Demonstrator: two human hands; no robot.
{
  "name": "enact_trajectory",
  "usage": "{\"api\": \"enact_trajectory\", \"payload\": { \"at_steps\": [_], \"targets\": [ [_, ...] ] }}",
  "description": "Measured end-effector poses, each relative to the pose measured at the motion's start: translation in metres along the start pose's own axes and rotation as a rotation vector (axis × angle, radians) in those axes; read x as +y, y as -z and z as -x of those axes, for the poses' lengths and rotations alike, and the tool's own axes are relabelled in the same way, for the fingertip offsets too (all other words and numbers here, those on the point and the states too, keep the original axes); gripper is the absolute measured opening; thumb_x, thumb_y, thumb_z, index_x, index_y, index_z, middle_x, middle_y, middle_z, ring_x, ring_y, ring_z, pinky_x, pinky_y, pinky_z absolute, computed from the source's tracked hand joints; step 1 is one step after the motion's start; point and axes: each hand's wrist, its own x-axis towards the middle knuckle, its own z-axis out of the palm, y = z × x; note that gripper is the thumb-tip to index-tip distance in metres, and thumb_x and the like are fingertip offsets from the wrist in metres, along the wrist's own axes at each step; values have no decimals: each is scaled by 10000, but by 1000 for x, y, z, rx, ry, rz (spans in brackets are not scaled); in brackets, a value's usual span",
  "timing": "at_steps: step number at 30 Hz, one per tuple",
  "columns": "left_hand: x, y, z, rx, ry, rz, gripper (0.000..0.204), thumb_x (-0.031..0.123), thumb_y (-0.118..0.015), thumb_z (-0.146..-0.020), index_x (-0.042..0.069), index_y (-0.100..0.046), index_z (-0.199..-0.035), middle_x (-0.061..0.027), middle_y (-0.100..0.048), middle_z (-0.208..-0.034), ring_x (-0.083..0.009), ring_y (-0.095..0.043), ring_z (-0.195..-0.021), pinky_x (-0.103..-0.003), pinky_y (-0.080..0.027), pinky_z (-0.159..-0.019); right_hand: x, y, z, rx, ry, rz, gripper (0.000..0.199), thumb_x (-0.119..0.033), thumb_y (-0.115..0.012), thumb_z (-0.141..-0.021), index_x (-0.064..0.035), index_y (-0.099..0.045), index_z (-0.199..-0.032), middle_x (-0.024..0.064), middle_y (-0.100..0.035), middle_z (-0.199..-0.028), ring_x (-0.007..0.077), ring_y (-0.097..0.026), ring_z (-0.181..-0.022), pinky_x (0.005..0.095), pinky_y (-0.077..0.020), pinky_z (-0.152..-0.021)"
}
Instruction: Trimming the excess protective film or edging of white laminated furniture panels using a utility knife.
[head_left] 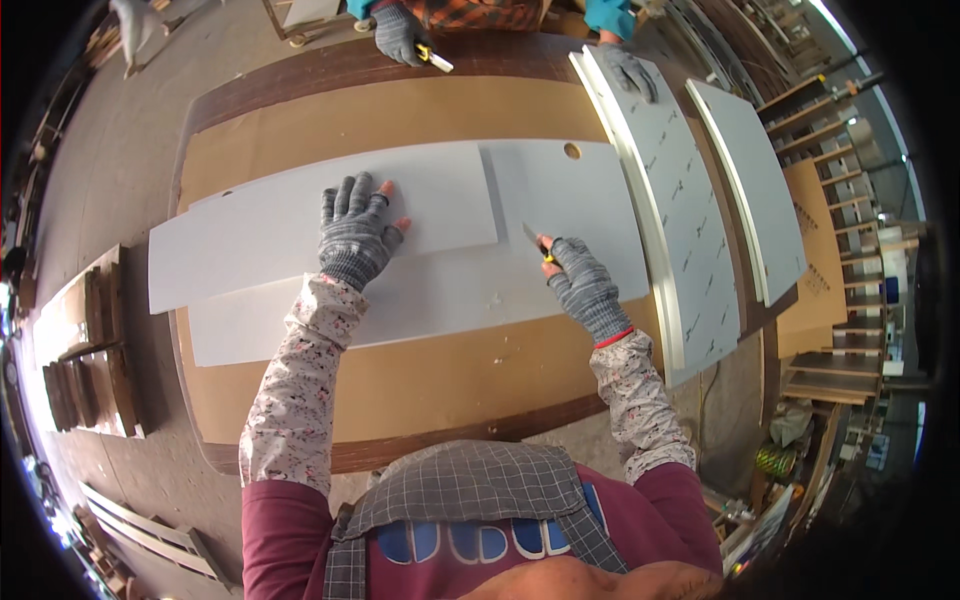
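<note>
My left hand (358,230), in a grey knit glove with bare thumb and fingertips, lies flat with fingers spread on a white panel (240,245). That panel rests at a slight angle on a larger white panel (560,290), which has a round hole (572,150) near its far right corner. To the right, my gloved right hand (584,285) is closed round a utility knife (548,256). Its blade points away over the larger panel, just right of the upper panel's end. Small pale crumbs lie on the larger panel.
Brown cardboard (440,400) covers the table. Stacked white panels (680,210) and another panel (755,190) stand to the right. Across the table, a co-worker's gloved hand (402,35) holds a cutter (436,60); the other (627,72) touches the stack. Wooden racks (840,300) are farther right.
</note>
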Motion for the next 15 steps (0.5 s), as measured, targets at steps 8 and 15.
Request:
{"api": "enact_trajectory", "payload": {
  "at_steps": [8,15],
  "targets": [
    [8,-5,-24,21,144,-96,582,445,-467,-815,123,-345,-1284,-153,-269,-1350,-293,-199,-1270,-414,-114,-1047,24,-14,-54,-113,113,-11,324,-141,-546,-800,-63,-493,-1109,138,-538,-984,284,-559,-884,350,-447,-754],
    [8,-3,-25,-19,167,-92,602,449,-478,-807,131,-328,-1296,-147,-239,-1368,-290,-178,-1281,-414,-96,-1056,21,-10,-143,-255,-427,-701,209,-204,-416,-895,-47,-442,-1030,41,-516,-722,121,-553,-585,256,-478,-497]
  ]
}}
